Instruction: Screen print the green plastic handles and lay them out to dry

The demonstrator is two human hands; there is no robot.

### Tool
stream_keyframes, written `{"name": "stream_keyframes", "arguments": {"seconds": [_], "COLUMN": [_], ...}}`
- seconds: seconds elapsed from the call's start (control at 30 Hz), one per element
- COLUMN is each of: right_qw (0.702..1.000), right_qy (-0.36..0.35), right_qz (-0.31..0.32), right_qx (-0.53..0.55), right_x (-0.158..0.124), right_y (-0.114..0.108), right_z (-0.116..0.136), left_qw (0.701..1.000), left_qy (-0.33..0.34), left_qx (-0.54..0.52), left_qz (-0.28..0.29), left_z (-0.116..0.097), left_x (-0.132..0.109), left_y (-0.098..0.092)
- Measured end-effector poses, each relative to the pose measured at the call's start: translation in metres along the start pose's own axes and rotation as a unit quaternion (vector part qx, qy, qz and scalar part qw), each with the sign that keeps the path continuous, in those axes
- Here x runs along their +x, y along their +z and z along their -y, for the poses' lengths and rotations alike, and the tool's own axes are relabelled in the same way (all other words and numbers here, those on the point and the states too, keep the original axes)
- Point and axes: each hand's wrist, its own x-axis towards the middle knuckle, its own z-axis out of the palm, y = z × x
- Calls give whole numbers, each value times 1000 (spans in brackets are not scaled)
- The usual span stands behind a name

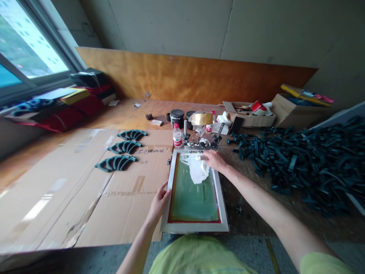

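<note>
In front of me lies a screen printing frame [224,207] with a pale metal border and green mesh. Thick white ink [199,171] spreads over the upper part of the mesh. My left hand [161,199] grips the left rail of the frame, thumb near the top edge. Over the far end, my right hand [216,160] is closed at the white ink; a small whitish piece shows at its fingertips, too unclear to name. Just beyond, a metal hinge clamp [201,146] with upright posts stands at the frame's far edge.
Three rows of dark curved parts [115,163] lie on cardboard [128,213] to the left. A large heap of similar dark parts [308,163] covers the right. Behind the frame are a red-capped bottle [177,137], a black tub [177,118], tape [202,118] and an open box [251,120].
</note>
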Motion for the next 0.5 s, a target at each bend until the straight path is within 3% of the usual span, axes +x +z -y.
{"name": "stream_keyframes", "arguments": {"seconds": [0.07,0.2,0.5], "right_qw": [998,991,990], "right_qy": [-49,-113,-48], "right_qz": [-40,-47,-54], "right_qx": [-12,-47,-124], "right_x": [-13,-29,-20], "right_y": [5,19,37], "right_z": [-1,-2,-3], "left_qw": [1000,1000,1000], "left_qy": [-2,-6,-11], "left_qx": [-7,-2,5], "left_qz": [4,0,-2], "left_z": [1,3,5], "left_x": [-1,-1,-1], "left_y": [1,2,0]}}
